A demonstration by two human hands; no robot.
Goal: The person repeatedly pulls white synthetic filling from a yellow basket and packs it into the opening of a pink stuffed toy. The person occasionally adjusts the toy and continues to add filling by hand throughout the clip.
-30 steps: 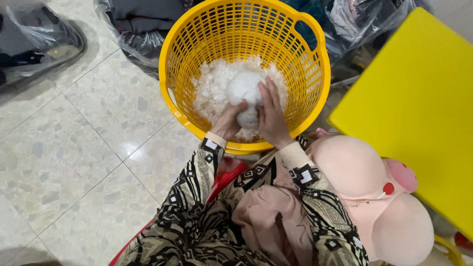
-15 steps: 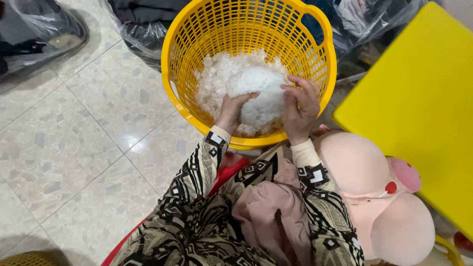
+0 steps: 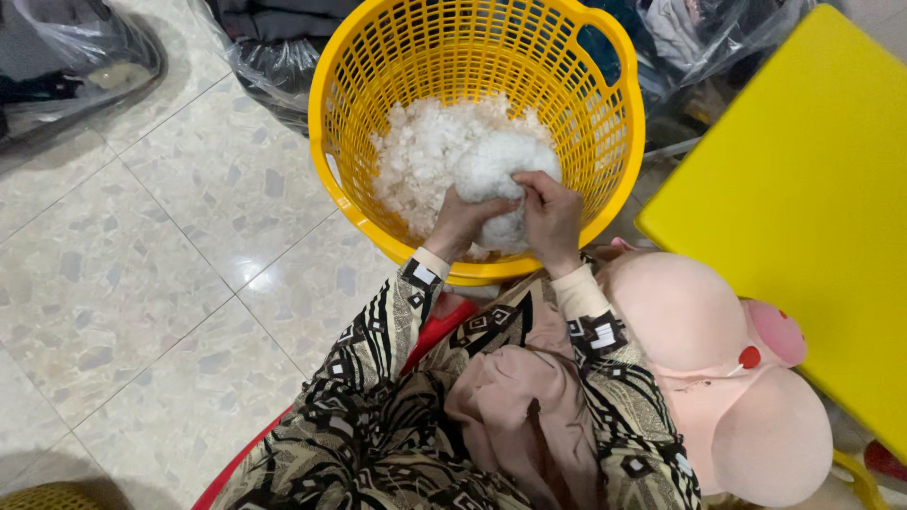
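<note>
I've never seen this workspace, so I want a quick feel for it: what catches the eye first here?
The bright yellow basket at top centre, half full of white stuffing. The left hand and right hand both grip a white clump over its near rim. A pink plush toy lies at lower right, beside a yellow table.

Clear plastic bags [image 3: 274, 66] behind basket [image 3: 605, 113]

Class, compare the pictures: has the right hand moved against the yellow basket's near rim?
Yes. The right hand has dropped back toward the yellow basket's near rim, gripping the white stuffing clump.
</note>
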